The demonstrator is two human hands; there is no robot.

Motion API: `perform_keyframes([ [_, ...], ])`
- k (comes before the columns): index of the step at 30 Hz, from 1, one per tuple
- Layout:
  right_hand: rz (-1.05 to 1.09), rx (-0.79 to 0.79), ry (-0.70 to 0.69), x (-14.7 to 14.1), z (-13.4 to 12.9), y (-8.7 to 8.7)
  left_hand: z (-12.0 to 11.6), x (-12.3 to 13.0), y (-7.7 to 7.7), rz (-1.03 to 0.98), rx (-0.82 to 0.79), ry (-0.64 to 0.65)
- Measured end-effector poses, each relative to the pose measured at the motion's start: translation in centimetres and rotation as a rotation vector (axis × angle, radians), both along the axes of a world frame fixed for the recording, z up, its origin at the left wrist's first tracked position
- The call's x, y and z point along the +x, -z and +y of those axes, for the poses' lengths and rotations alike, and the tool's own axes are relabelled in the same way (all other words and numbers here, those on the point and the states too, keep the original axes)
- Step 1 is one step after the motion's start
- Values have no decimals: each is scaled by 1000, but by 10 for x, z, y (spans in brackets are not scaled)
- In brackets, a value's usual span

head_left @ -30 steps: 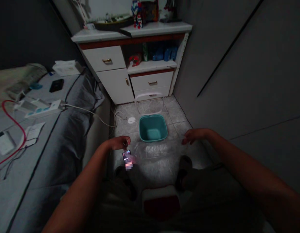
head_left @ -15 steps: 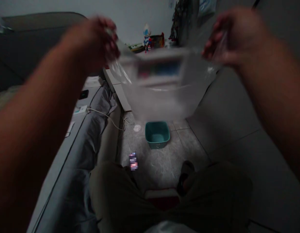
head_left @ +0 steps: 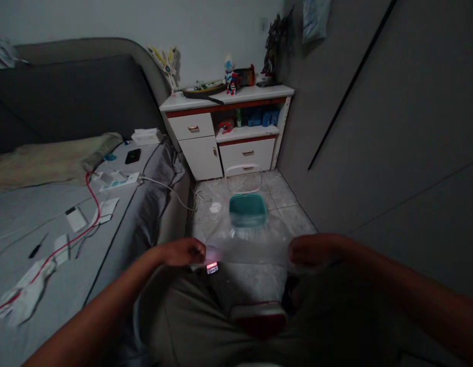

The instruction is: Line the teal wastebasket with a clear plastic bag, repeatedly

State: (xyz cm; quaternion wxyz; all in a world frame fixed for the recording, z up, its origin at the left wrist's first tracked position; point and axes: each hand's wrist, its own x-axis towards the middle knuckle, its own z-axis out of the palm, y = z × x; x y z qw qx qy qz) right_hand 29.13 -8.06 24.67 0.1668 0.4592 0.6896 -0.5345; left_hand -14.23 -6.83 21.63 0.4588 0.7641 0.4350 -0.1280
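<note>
A clear plastic bag (head_left: 255, 247) is stretched between my two hands, blurred by motion. My left hand (head_left: 184, 252) is closed on its left corner, and my right hand (head_left: 310, 250) grips the right corner. Both hands are low, just above my knees. Through and beyond the bag's upper part shows a teal plastic bin (head_left: 247, 205) standing on the tiled floor; its lower front is veiled by the film. Below the left corner of the bag lies a small device with a lit pinkish screen (head_left: 212, 267), partly covered.
To the left is a bed (head_left: 117, 244) with a power strip (head_left: 121, 181), a phone (head_left: 132, 156), a red cable (head_left: 94, 199) and white gloves (head_left: 27, 290). A white cabinet (head_left: 198, 155) with toy figures stands ahead. Grey wardrobe doors (head_left: 393, 127) rise on the right.
Both hands have come down from head height to near my knees, bringing the plastic bag with them. The cabinet behind it is now uncovered. The bin has stayed put.
</note>
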Motion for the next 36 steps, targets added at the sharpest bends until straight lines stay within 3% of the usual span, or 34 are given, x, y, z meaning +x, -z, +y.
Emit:
perform_keyframes([
  [2,42,38,148,12,20,0,15,-6,-14,-4,134,-7],
  [4,106,262,405,25,45,-9,28,-2,-30,96,396,-20],
  [6,142,511,558,35,70,-24,37,9,-44,266,609,-17],
  [8,147,668,525,41,91,-40,43,23,-53,418,695,-6],
  [14,-109,807,31,43,120,-75,58,49,-72,604,756,-82],
  [17,-351,885,33,32,117,-82,63,55,-85,600,782,-157],
  [21,-471,981,192,19,103,-82,63,63,-97,579,845,-257],
  [25,-473,988,294,12,90,-69,61,66,-87,552,861,-277],
  [30,-530,913,272,-1,81,-35,61,69,-57,561,778,-273],
  [36,-511,794,293,-9,90,8,64,79,-21,494,657,-316],
])
